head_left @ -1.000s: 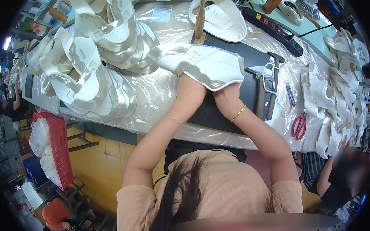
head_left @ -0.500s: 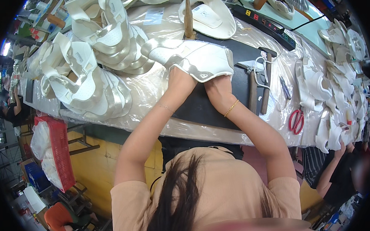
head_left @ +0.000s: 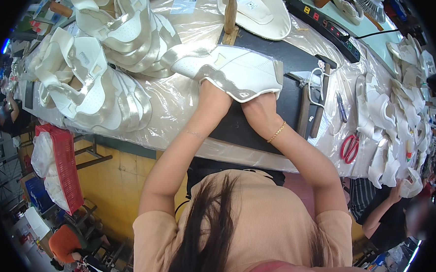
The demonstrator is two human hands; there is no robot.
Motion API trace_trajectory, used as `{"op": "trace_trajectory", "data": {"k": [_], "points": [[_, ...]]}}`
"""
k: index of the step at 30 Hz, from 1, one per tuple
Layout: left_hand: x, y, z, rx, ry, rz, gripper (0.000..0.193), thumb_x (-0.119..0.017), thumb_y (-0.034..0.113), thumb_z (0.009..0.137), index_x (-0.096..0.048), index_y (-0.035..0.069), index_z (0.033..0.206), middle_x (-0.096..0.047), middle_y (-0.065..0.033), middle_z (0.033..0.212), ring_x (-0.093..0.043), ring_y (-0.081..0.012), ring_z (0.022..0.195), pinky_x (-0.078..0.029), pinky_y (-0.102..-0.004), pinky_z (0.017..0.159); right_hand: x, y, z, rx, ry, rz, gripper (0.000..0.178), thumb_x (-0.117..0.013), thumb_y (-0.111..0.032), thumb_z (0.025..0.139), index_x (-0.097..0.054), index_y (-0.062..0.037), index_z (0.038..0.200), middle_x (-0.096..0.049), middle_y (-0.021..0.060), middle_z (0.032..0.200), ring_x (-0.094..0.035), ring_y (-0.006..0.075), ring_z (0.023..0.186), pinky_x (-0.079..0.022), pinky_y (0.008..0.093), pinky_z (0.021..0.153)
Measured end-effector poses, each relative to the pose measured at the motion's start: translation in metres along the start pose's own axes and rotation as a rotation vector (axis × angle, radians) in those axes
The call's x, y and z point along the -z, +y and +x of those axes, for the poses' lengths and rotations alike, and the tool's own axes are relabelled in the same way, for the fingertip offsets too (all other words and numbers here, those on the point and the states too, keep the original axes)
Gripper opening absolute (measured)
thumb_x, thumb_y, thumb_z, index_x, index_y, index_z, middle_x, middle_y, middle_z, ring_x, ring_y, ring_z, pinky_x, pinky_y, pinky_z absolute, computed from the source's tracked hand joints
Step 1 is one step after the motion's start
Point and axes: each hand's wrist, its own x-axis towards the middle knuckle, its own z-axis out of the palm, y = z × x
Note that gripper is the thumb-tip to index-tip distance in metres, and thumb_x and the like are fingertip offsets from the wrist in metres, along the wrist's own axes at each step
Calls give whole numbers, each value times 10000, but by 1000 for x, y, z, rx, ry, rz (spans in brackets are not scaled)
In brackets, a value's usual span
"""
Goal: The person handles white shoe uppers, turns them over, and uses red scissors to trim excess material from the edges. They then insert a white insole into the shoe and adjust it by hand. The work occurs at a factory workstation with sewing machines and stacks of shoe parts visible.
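Observation:
A white shoe upper (head_left: 246, 68) with silver trim is held up over the black work board (head_left: 227, 126). My left hand (head_left: 213, 99) reaches in under its lower edge near the left end, and the upper covers those fingers. Under the right end, my right hand (head_left: 261, 111) is tucked inside too, its fingers likewise out of sight. Both hands support the upper between them. Just beyond it stands a wooden post (head_left: 230, 12), close to a cream oval piece (head_left: 266, 22) with a label.
Stacked shoe uppers (head_left: 94, 88) fill the table's left side. Right of the board lie a hammer (head_left: 319, 101), a pen-like tool (head_left: 341, 107) and red-handled scissors (head_left: 349, 149). A power strip (head_left: 323, 27) runs behind. More uppers (head_left: 382, 110) and a co-worker's arm (head_left: 382, 211) are at right.
The view has shifted slightly, so the table's things sit a little differently in it. My hands keep their hold on the upper. At right, the co-worker's hand now has a white piece.

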Motion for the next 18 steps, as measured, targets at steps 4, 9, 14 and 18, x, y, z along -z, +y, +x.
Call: {"op": "trace_trajectory", "data": {"k": [4,9,14,18], "points": [[4,-1,2,11,-70,-15,392,-616,153,833,-575,-5,1188,-589,-234,1191,-543,-402,1133,-434,-437,957,-6,0,4,-3,-88,-31,345,-567,-139,788,-658,-55,1110,-642,117,1091,-601,277,1022,-471,439,811],[0,2,2,-8,-2,-41,359,-603,162,839,-590,-7,1156,-599,-228,1166,-552,-400,1112,-435,-450,941,1,2,-8,94,8,-73,342,-562,-147,794,-657,-56,1111,-642,117,1093,-604,281,1016,-474,448,810],[8,5,-7,-27,-76,21,315,-567,150,854,-600,-12,1122,-612,-220,1142,-556,-411,1085,-438,-451,928,-6,1,-13,56,34,-13,383,-535,-153,818,-613,-60,1181,-614,105,1173,-558,285,1116,-438,455,915],[14,14,-22,201,-121,-69,309,-589,137,834,-609,-12,1104,-618,-215,1126,-551,-410,1088,-430,-456,940,-9,0,-13,51,58,75,383,-525,-157,824,-606,-72,1188,-601,116,1210,-538,287,1161,-419,438,964]]}}
